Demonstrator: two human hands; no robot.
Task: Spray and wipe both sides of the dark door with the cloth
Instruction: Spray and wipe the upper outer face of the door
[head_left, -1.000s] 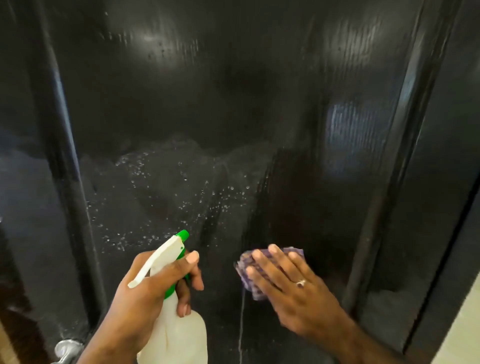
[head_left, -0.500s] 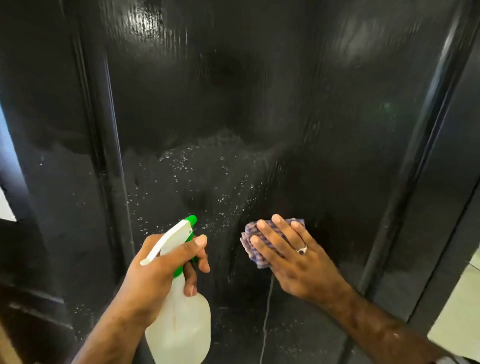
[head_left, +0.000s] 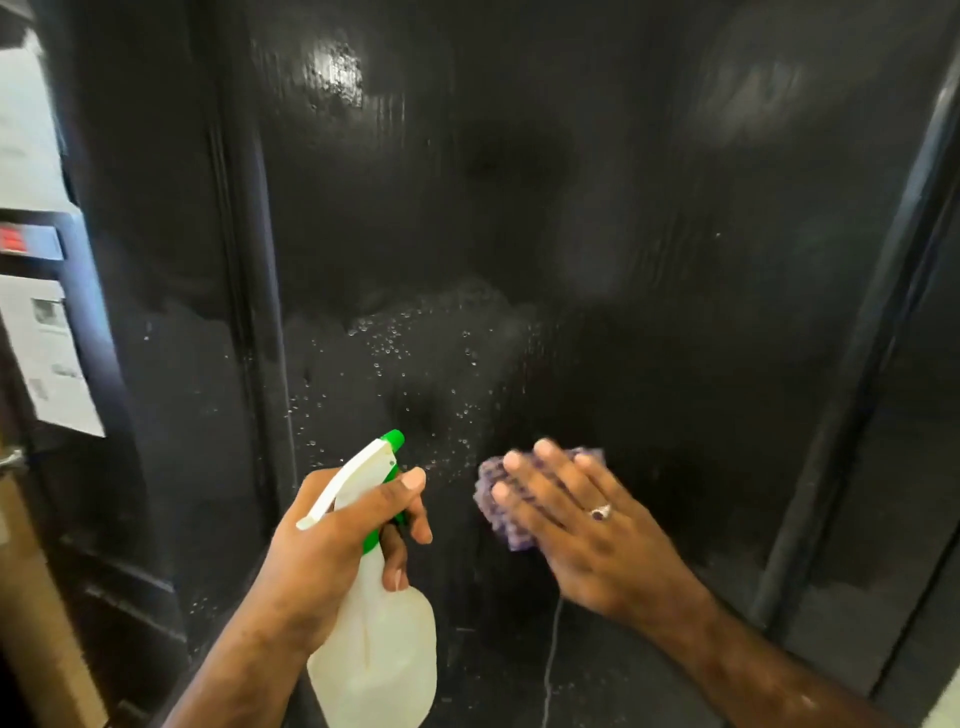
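Pressing the cloth (head_left: 497, 506) flat against the door (head_left: 597, 260), the right hand (head_left: 587, 530) lies with its fingers straight and spread over the purple fabric, so that only the cloth's left and upper edges show past the fingertips; a ring (head_left: 601, 512) sits on one finger. The cloth is low on the centre panel, just right of a patch of droplets (head_left: 415, 358) that speckle the glossy black surface, and a thin run of liquid (head_left: 551, 660) trails down the door below the hand. The hand and cloth are slightly blurred. The left hand (head_left: 337, 545) grips the spray bottle (head_left: 379, 644) by its neck, with the fingers curled round the white and green trigger head (head_left: 363, 473) and the index finger laid along its side. The bottle stands nearly upright, its green nozzle aimed at the door, close to it but not touching; its pale, translucent body hangs below the fist. The two hands are near each other at about the same height, apart. A vertical moulding (head_left: 260, 312) runs down the door left of the wet patch. At the far left edge, white papers (head_left: 47, 358) hang on a surface beside the door, and a cardboard box (head_left: 36, 597) shows below them. At the right, the dark door frame (head_left: 852, 389) slants down.
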